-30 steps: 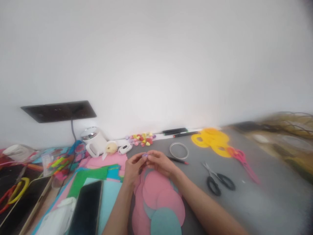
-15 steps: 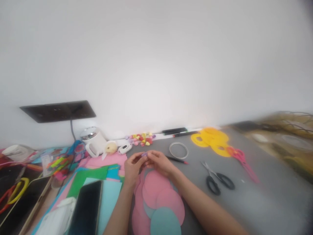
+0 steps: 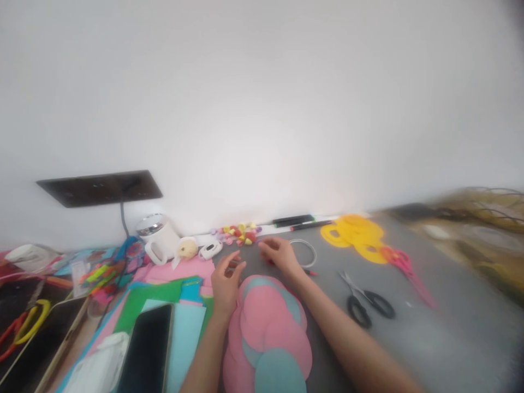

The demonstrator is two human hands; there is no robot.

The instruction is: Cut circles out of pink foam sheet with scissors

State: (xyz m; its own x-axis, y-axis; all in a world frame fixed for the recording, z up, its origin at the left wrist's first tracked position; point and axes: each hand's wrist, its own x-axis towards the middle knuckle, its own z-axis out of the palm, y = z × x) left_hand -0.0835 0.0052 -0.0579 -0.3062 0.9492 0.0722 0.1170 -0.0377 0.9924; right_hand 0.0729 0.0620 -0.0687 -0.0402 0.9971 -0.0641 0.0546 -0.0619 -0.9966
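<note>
Pink and teal paper circles (image 3: 266, 322) lie overlapped in a pile between my forearms. My left hand (image 3: 226, 278) hovers by the pile's upper left edge, fingers curled but apart, with nothing visible in it. Farther back, my right hand (image 3: 281, 256) has its fingers bent together, their tips just right of a heap of small coloured paper pieces (image 3: 239, 233). What those fingers hold, if anything, is hidden. A silvery ring (image 3: 314, 252) lies just beyond the right wrist, and a red-tipped pen (image 3: 310, 272) is partly covered by that arm.
Black-handled scissors (image 3: 370, 305), pink scissors (image 3: 409, 275) and yellow paper shapes (image 3: 354, 234) lie on the right. On the left are a phone (image 3: 147, 349), coloured sheets (image 3: 186, 338) and a white mug (image 3: 161, 237). Markers (image 3: 292, 220) rest along the wall.
My hands were together around a small purple piece. They have since parted: the right moved up and right toward the coloured heap, the left stayed low and opened. The purple piece no longer shows between them.
</note>
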